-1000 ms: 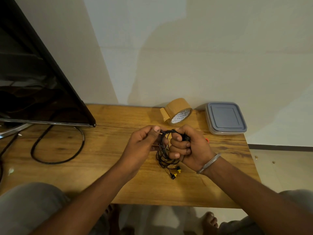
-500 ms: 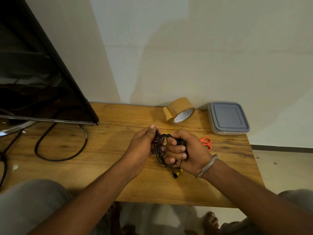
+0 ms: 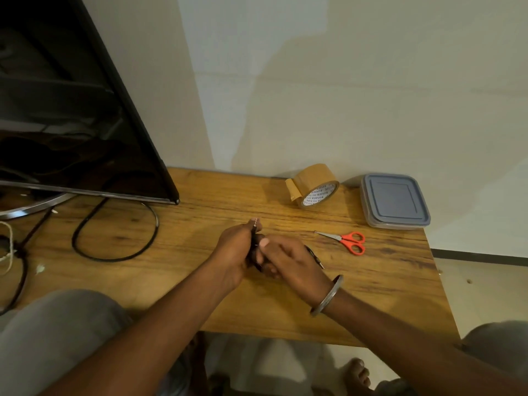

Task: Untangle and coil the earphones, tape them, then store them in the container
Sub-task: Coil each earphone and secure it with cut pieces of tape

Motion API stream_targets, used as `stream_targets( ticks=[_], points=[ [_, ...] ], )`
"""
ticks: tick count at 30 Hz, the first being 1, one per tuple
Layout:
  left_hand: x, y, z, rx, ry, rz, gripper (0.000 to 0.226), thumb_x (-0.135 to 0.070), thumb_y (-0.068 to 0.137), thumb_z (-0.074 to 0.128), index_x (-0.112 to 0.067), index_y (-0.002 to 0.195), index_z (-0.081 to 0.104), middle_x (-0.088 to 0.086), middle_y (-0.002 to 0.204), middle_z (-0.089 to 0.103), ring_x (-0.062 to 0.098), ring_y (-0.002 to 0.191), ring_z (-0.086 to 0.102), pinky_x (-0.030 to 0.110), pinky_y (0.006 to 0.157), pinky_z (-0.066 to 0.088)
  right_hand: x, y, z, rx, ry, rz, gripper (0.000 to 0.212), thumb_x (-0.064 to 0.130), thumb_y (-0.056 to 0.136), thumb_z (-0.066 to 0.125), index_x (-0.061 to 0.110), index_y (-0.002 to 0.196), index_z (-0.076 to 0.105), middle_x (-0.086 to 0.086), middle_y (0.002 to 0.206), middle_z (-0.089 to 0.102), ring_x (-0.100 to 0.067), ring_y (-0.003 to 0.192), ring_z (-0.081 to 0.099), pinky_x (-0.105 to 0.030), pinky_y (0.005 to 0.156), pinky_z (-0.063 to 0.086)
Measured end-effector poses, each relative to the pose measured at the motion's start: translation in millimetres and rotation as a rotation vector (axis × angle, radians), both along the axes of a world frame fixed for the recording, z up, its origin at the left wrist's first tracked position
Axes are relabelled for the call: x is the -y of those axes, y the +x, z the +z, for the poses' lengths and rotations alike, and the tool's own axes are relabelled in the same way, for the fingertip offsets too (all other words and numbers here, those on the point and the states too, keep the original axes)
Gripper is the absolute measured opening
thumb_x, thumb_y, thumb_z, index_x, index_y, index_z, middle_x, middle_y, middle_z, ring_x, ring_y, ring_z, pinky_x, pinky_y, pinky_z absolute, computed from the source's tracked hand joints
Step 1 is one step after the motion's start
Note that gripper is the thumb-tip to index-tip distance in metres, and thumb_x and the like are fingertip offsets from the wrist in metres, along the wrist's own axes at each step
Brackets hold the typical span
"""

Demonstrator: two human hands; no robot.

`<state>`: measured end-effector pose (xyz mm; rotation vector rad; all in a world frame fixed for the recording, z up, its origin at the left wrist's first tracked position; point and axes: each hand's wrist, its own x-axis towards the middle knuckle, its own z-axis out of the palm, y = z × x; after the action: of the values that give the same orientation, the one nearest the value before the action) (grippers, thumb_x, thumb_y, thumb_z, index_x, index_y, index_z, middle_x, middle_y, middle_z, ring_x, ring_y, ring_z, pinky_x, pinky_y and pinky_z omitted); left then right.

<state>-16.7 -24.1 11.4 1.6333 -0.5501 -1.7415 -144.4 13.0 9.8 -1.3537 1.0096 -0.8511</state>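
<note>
Both my hands are on the earphones (image 3: 255, 254), just over the table (image 3: 400, 281), front-middle. My left hand (image 3: 235, 250) is curled round the black bundle, with the plug end (image 3: 256, 222) poking out above the fist. My right hand (image 3: 294, 262) is closed over the other side with the thumb on the cord; it's blurred, so I can't tell the exact finger lay. One loose cable end (image 3: 316, 257) sticks out past my right knuckles. This looks like the coiling step, with nothing taped yet. To do it well, I should pinch the loops flat in the left hand and wind the loose tail with the right in even turns, not too tight. Both ends get tucked in so nothing springs open. Then the left holds alone while the right goes for the tape roll (image 3: 314, 185), whose flap is already lifted. The scissors (image 3: 350, 242) lie just right of my hands. The container (image 3: 394, 200) is at the back right with its lid on, so it needs opening later.
</note>
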Motion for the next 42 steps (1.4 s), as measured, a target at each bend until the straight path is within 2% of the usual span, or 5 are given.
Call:
stream_targets(
  ticks=[4,11,18,28,42],
  points=[
    [8,10,-9,-0.021,0.024,0.032,0.026,-0.029,0.102,0.051,-0.014,0.083,0.061,0.003,0.064,0.062,0.016,0.054,0.052,0.028,0.055,0.043,-12,19,-38,-0.397,-0.389,0.101,0.029,0.03,0.101,0.042,0.012,0.083,0.057,-0.003,0.073,0.06,-0.016,0.063,0.054,-0.035,0.06,0.043],
    [14,39,-22,0.652,-0.266,-0.448,0.022,-0.038,0.096,0.06,-0.019,0.087,0.065,-0.001,0.089,0.065,0.017,0.084,0.06,0.028,0.072,0.043,-33,21,-70,-1.082,-0.945,0.341,0.028,0.035,0.097,0.043,0.016,0.103,0.062,-0.003,0.093,0.065,-0.024,0.08,0.057,-0.04,0.078,0.047],
    [9,51,-13,0.702,-0.188,-0.898,0.011,-0.028,0.082,0.079,-0.019,0.087,0.076,-0.004,0.08,0.072,0.009,0.073,0.066,0.025,0.065,0.055,-25,15,-78,-1.128,-1.043,0.293,0.023,0.029,0.094,0.055,0.014,0.108,0.063,-0.007,0.098,0.065,-0.026,0.084,0.059,-0.044,0.085,0.05],
    [6,41,-14,1.029,-0.305,-0.837,0.011,-0.021,0.081,0.075,-0.028,0.073,0.073,-0.006,0.081,0.069,0.014,0.076,0.068,0.028,0.065,0.057,-22,13,-74,-1.051,-1.024,0.251,0.028,0.025,0.097,0.046,0.009,0.111,0.065,-0.009,0.101,0.063,-0.028,0.09,0.057,-0.042,0.088,0.051],
    [12,50,-16,0.895,-0.248,-0.782,0.016,-0.034,0.07,0.088,-0.023,0.072,0.076,-0.006,0.074,0.072,0.011,0.075,0.068,0.026,0.065,0.053,-20,4,-64,-0.948,-0.783,0.227,0.042,0.042,0.096,0.05,0.011,0.12,0.065,-0.006,0.114,0.064,-0.024,0.101,0.06,-0.036,0.083,0.054]
  ],
)
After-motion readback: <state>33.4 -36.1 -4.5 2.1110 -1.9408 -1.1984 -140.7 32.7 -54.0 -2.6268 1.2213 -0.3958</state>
